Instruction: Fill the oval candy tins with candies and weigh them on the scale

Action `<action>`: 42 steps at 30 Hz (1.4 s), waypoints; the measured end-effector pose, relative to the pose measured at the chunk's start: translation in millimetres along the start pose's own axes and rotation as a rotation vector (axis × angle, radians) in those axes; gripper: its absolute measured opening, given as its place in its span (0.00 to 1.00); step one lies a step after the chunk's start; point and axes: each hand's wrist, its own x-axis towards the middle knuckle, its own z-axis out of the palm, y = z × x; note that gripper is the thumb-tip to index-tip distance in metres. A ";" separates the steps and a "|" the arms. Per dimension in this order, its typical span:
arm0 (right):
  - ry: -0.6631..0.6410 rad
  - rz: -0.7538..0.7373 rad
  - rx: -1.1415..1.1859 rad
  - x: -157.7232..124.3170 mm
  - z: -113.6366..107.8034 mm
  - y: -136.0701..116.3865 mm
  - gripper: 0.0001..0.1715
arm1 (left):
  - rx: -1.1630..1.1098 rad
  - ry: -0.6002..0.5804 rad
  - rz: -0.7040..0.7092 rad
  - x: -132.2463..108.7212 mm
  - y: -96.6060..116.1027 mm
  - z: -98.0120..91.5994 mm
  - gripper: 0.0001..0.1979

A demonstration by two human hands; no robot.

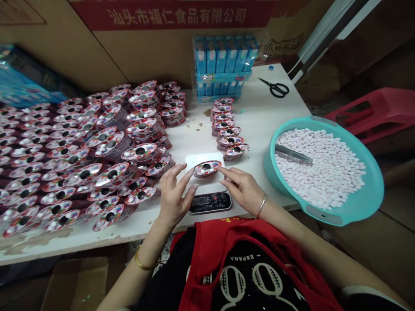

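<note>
An oval red-and-white printed candy pack point(214, 166) with a dark round hole in its top stands on the white plate of a small kitchen scale point(210, 185). The scale's black front panel carries a lit display, its digits hard to read. At the pack's left end is my left hand point(171, 194), thumb and fingers spread, with a fingertip close to the rim. My right hand point(241, 190) reaches in from the other side, its forefinger stretched to the pack's right end and the thumb apart below. Whether either fingertip presses on the pack is unclear.
Stacks of similar packs point(74, 160) crowd the left side. A short row of packs point(223, 123) runs behind the scale toward wrapped blue boxes point(223, 65). Black scissors point(277, 89) lie back right. A turquoise basin point(372, 185) holds white candies point(324, 172) and a metal scoop point(293, 154).
</note>
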 end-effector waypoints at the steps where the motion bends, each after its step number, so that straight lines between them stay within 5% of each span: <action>1: -0.007 -0.007 -0.005 0.9 1.1 0.1 0.22 | -0.001 -0.001 0.008 2.3 0.2 0.3 0.23; 10: -0.129 0.011 -0.031 12.6 17.4 -6.9 0.26 | 0.090 -0.151 0.055 5.2 13.5 9.6 0.21; 14: -0.049 0.047 0.052 20.3 11.4 -9.6 0.29 | 0.115 -0.156 0.043 17.2 16.3 16.0 0.23; 17: 0.033 0.181 0.272 14.5 -3.2 -6.4 0.28 | 0.121 -0.190 0.009 30.1 14.4 17.6 0.28; 22: 0.001 0.588 0.850 -18.5 -19.3 9.4 0.18 | 0.002 -0.311 0.052 57.8 27.5 26.8 0.18; 28: 0.173 0.860 1.228 -58.0 -12.9 29.3 0.15 | -0.098 -0.396 0.178 89.6 71.9 74.8 0.16; 31: 0.220 0.899 1.285 -67.7 -10.7 35.1 0.09 | -0.007 -0.455 0.171 93.9 75.0 96.6 0.14; 35: 0.219 0.891 1.351 -69.9 -8.5 40.9 0.06 | 0.020 -0.373 0.146 112.9 44.9 92.1 0.21; 38: 0.184 0.908 1.391 -65.1 -6.9 41.6 0.10 | 0.260 -0.210 -0.055 150.3 0.2 73.2 0.19; 42: 0.083 0.927 1.444 -58.0 -10.1 36.4 0.14 | 0.649 -0.319 -0.352 197.9 -63.7 60.5 0.18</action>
